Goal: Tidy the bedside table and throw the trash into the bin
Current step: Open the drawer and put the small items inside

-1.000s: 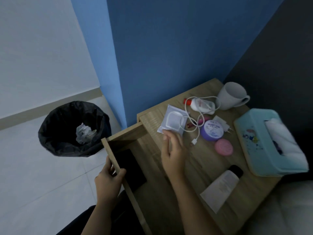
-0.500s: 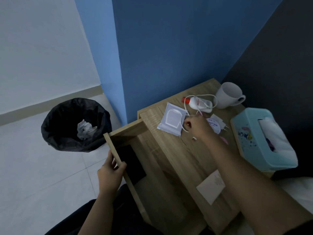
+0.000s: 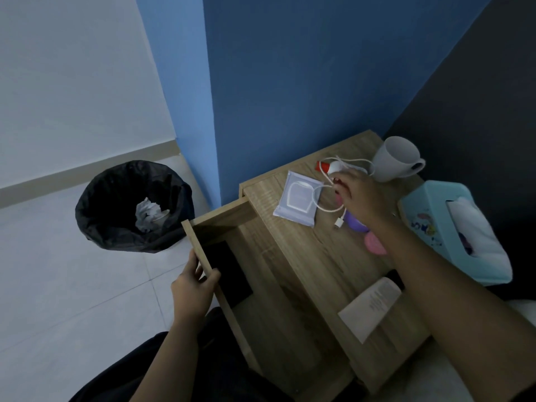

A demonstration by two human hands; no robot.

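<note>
The wooden bedside table [image 3: 293,250] has its drawer [image 3: 203,256] pulled open; my left hand [image 3: 193,290] grips the drawer's front edge. My right hand [image 3: 358,195] reaches over the tabletop, fingers closed on loops of a white charger cable [image 3: 319,203], with something small and red at the fingertips. The cable's plug end [image 3: 338,223] dangles over the wood. A pale wipes pack [image 3: 297,198] lies left of that hand. On the floor to the left, a black-lined bin [image 3: 116,227] holds crumpled paper [image 3: 149,213].
A white bottle with a red cap [image 3: 326,166], a white mug [image 3: 396,159], a teal tissue box [image 3: 426,221], a purple tin [image 3: 355,224], a pink disc [image 3: 374,245] and a cream tube [image 3: 371,307] crowd the tabletop. A dark flat object [image 3: 232,277] lies in the drawer.
My right hand has moved from beside the wipes pack further back over the table and has closed on the white cable, gathering it. My left hand stays on the drawer front.
</note>
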